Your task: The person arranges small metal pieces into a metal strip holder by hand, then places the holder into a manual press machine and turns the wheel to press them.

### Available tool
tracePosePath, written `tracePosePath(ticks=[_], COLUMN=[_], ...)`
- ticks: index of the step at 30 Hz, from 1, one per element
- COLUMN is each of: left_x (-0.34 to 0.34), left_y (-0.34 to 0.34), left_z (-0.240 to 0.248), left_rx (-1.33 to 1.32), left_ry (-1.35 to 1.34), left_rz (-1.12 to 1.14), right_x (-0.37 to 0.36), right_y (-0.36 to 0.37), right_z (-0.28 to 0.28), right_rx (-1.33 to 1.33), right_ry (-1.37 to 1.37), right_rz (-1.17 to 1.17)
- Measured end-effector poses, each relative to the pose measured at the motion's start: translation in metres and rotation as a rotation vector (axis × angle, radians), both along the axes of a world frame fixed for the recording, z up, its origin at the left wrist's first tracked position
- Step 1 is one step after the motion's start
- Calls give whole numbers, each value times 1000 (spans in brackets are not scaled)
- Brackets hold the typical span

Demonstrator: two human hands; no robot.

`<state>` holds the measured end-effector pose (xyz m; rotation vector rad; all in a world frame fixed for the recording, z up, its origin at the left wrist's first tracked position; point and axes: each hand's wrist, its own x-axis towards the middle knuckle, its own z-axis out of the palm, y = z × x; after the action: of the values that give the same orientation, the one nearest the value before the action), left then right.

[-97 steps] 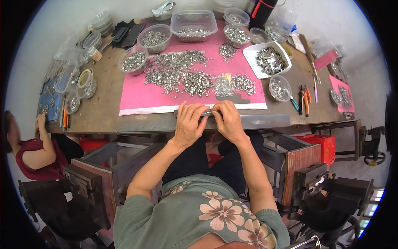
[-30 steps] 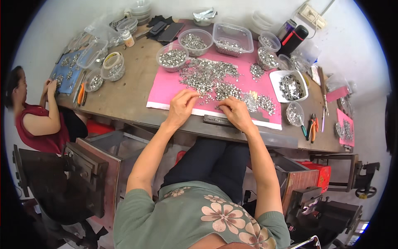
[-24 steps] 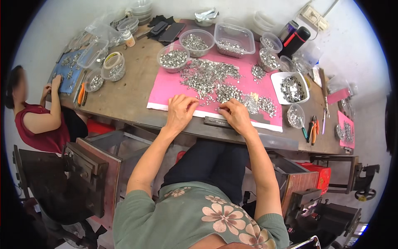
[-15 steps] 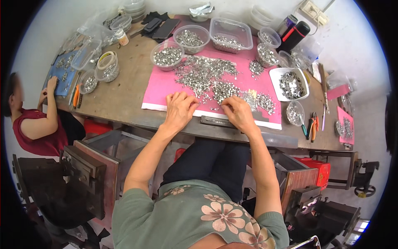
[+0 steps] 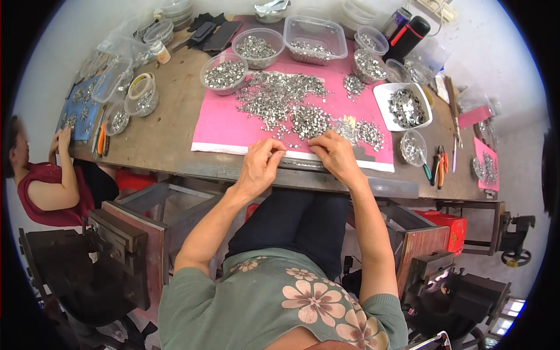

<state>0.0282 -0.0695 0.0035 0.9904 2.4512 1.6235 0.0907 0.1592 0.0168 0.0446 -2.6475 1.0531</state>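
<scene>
Left hand (image 5: pixel 260 165) and right hand (image 5: pixel 338 157), fingers bunched, grip indiscernible, at near dark bar (image 5: pixel 302 165), seemingly part-filled; far metal pieces (image 5: pixel 277 96) lie loose.

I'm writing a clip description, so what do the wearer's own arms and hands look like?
The left hand and right hand wear no gloves, and no watch shows on either wrist. Short grey-green sleeves leave both forearms bare.

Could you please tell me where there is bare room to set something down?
The bench is bare between the yellow-ringed tub and pink sheet; the sheet's near-left corner, left of the metal pieces, is bare too. Beyond the right hand, pieces and tubs crowd the sheet.
</scene>
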Motion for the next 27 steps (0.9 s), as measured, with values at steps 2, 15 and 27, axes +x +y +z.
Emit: tracePosePath(ticks=[2,15,27], left_x=[8,17,13], left_y=[8,23,22], left_z=[-3,-17,-13], left_rx=[70,115,49], left_ry=[17,245,334], left_rz=[-26,-107,-134], right_x=[-1,12,36], right_y=[1,-1,-30], right_z=[-5,-3,-5], right_rx=[80,-39,-195], right_ry=[5,45,140], right_rz=[21,18,-65])
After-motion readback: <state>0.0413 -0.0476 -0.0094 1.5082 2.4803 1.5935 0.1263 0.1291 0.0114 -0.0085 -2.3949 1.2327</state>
